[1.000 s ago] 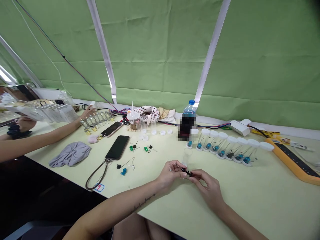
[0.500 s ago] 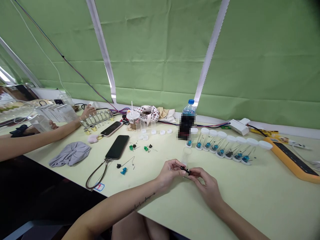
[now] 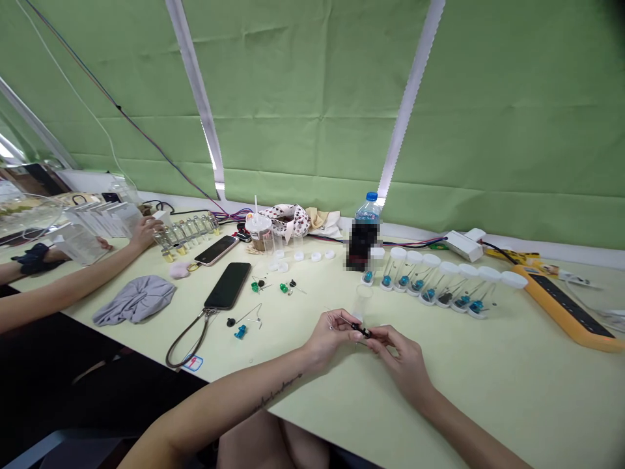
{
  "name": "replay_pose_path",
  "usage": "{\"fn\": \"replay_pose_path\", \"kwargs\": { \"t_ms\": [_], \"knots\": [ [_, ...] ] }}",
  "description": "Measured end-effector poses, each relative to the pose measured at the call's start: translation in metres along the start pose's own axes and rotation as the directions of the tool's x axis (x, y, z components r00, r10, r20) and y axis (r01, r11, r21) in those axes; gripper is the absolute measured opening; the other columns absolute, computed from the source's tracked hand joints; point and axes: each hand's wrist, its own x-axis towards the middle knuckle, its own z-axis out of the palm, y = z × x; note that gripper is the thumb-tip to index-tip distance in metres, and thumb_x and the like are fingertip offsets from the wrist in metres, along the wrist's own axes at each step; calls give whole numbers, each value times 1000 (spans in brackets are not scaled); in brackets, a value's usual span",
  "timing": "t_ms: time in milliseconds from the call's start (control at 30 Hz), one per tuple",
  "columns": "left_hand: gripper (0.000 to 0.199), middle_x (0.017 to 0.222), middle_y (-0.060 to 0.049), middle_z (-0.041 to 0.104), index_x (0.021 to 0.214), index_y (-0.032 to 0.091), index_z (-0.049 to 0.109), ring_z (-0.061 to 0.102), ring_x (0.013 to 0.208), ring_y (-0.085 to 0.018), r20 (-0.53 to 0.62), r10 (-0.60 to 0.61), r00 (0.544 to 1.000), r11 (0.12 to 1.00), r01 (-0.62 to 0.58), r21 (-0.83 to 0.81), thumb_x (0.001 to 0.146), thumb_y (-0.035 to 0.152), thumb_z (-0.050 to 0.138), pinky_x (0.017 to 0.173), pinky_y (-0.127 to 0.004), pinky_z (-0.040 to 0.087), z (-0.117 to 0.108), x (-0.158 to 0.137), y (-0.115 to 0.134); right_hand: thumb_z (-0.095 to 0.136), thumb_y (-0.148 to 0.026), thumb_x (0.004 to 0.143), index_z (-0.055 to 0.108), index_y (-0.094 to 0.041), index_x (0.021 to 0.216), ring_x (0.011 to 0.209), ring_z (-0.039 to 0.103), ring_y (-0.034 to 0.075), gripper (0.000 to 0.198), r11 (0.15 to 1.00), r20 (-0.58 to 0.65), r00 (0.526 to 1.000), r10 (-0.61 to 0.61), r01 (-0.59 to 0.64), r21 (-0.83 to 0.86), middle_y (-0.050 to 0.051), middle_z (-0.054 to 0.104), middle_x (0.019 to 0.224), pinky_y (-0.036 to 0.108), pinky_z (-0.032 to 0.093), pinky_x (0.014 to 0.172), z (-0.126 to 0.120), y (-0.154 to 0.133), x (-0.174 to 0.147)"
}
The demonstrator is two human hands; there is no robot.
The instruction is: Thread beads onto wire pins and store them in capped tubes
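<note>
Between both hands, just above the table, is a small black part (image 3: 361, 330) with thin metal wires. My left hand (image 3: 328, 339) pinches its left end, and wires stick out past the fingers. On the other end, the fingertips of my right hand (image 3: 401, 355) are closed. Fingers partly hide the part, so its exact kind is unclear. Right behind it stands a clear tube (image 3: 363, 299). To the left lie a small blue part (image 3: 240, 332) and a black knob-like piece (image 3: 231, 322) with bent wire. Farther back are small green parts (image 3: 284, 287) with black pieces and wires.
Several white-capped clear tubes (image 3: 415, 270) holding mostly blue parts line the right. Beyond them lies an orange power strip (image 3: 571, 312). A phone (image 3: 228, 286), grey cloth (image 3: 134, 299), drink cup (image 3: 258, 228) and blue-capped bottle (image 3: 368, 208) surround the workspace. A co-worker's hand (image 3: 146, 231) is at far left.
The black part has turned slightly between my fingers, while both my hands stay nearly in place. The co-worker's hand at far left has moved left and down.
</note>
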Motion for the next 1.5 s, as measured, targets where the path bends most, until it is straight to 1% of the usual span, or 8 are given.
{"fn": "replay_pose_path", "kwargs": {
  "t_ms": [133, 267, 500, 733, 900, 1100, 1267, 1500],
  "knots": [
    [31, 78, -6, 65, 76, 11, 64, 59, 72, -14, -1, 9, 1000, 1000, -9, -8, 51, 17, 82, 74, -30, 42, 0, 1, 1, 53, -34, 87, 58, -21, 95, 72, 63, 16, 16, 1000, 23, 999, 23, -23, 7, 3, 66, 83, 27, 52, 66, -1, -1, 1],
    [30, 81, -8, 66, 77, 11, 64, 60, 77, -16, -21, 25, 999, 999, -26, -21, 53, 19, 81, 78, -32, 42, -2, 2, 2, 54, -32, 87, 55, -21, 105, 80, 63, 17, 21, 999, -13, 999, -36, 35, -26, 4, 65, 91, 29, 52, 74, 0, -2, 3],
    [32, 77, -6, 65, 75, 11, 63, 59, 72, -14, -17, 6, 1000, 1000, -6, -7, 50, 18, 82, 74, -30, 43, -1, 4, 0, 52, -31, 88, 59, -21, 98, 79, 64, 18, 16, 993, -41, 993, -112, 109, -51, 5, 65, 89, 29, 53, 72, 1, 1, 1],
    [32, 77, -6, 65, 77, 11, 63, 60, 72, -14, -23, 2, 1000, 1000, -2, -8, 51, 17, 82, 74, -29, 43, -2, 2, 0, 51, -34, 88, 60, -21, 98, 73, 65, 18, 19, 997, -26, 998, -64, 63, -33, 5, 67, 85, 28, 54, 65, 0, 1, 0],
    [32, 77, -6, 65, 76, 11, 63, 60, 72, -14, -20, 4, 1000, 1000, -4, -6, 51, 16, 81, 73, -28, 43, -2, 1, -1, 51, -35, 87, 61, -20, 96, 67, 64, 18, 20, 997, -20, 998, -62, 62, -44, 5, 68, 83, 28, 54, 61, 0, 0, 0],
    [31, 78, -6, 65, 77, 11, 63, 60, 73, -14, -7, 5, 1000, 1000, -5, 1, 52, 17, 81, 74, -30, 44, -1, 1, 2, 50, -35, 88, 60, -21, 96, 73, 64, 18, 19, 996, -15, 999, -52, 51, -66, 5, 67, 87, 29, 54, 67, 0, -5, 1],
    [32, 82, -7, 66, 78, 11, 64, 59, 76, -15, -16, 47, 999, 998, -47, 29, 52, 19, 81, 76, -30, 43, -1, 1, 5, 53, -39, 86, 57, -20, 102, 79, 66, 19, 25, 997, -59, 997, -55, 52, -50, 6, 68, 88, 32, 55, 71, 1, -3, 2],
    [31, 78, -6, 65, 77, 11, 63, 59, 72, -13, 0, 27, 1000, 998, -27, 58, 53, 18, 81, 73, -28, 44, 0, 2, 4, 51, -38, 87, 59, -21, 94, 74, 66, 19, 20, 997, -48, 997, -55, 53, -50, 5, 68, 82, 32, 55, 68, 1, -1, 0]
  ]
}}
